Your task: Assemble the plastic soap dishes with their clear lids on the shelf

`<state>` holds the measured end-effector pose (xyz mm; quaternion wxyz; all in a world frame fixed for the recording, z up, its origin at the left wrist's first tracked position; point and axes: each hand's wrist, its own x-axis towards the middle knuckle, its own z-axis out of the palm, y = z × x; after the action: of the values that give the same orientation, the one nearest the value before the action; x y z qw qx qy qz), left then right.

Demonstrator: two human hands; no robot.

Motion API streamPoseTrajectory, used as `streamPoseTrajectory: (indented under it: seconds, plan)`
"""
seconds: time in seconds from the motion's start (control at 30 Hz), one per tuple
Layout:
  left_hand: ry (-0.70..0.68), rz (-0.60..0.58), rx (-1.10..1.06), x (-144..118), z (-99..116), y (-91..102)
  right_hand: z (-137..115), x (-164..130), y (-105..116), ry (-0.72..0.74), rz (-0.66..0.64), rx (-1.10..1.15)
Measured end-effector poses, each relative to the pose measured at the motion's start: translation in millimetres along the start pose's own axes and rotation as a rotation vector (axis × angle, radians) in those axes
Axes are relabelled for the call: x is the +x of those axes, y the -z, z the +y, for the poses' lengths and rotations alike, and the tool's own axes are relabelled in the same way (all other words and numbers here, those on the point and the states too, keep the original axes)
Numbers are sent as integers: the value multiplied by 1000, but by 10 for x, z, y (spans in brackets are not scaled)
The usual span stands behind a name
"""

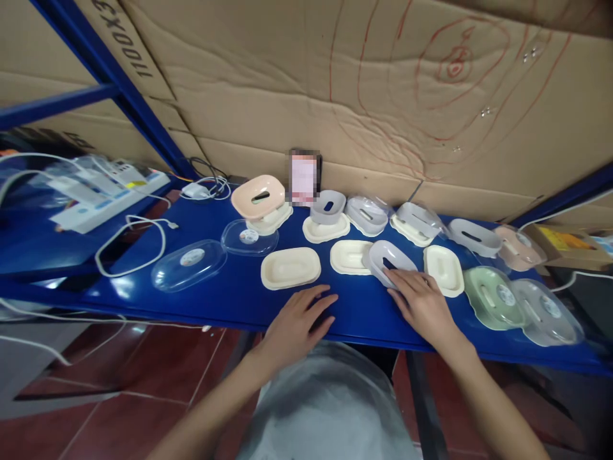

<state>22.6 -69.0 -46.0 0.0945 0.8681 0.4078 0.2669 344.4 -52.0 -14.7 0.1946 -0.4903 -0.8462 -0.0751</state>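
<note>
Both your hands lie flat: left hand (299, 319) bare on the shelf (230, 294), right hand (421, 300) fingertips steadying the grey insert (390, 259), nothing gripped

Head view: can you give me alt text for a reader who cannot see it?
A person's two hands rest on a blue shelf: the left hand lies flat by a cream tray, and the right hand touches a grey slotted insert. More soap-dish parts and clear lids line it.

I see a grey insert (390, 260) with a slot, tilted against a cream tray (348, 257) on the blue shelf (230, 297). Another cream tray (290, 267) lies flat, just left.
</note>
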Motion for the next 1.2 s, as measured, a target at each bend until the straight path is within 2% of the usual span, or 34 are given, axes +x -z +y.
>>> streamPoseTrajectory:
  seconds: [0.17,0.27,0.4,0.57,0.63,0.77,0.87,1.0,1.1,1.2]
  plan:
    - [-30,-109,238,542,110,-52,28,-94,-188,-214,249,118]
    - [-45,-135,281,740,141,-125,-29,-158,-213,-259,277,133]
    - [-87,-101,274,609,143,-156,-199,-200,-227,-171,197,174]
    - [-84,112,239,322,92,-53,-517,-151,-236,1,24,197]
    - [-95,102,205,290,68,-2,-634,-109,-253,41,-7,189]
    - [-175,-7,123,292,-9,106,-740,-39,-298,58,-10,206]
    - [-149,24,108,266,-228,293,-742,-33,-309,54,-2,231]
    - [28,175,165,162,-817,718,-759,-55,-280,53,-49,238]
    - [146,120,267,54,-1231,986,-795,-23,-254,50,-83,196]
    - [192,20,304,-47,-1475,1092,-815,65,-249,57,-78,144]
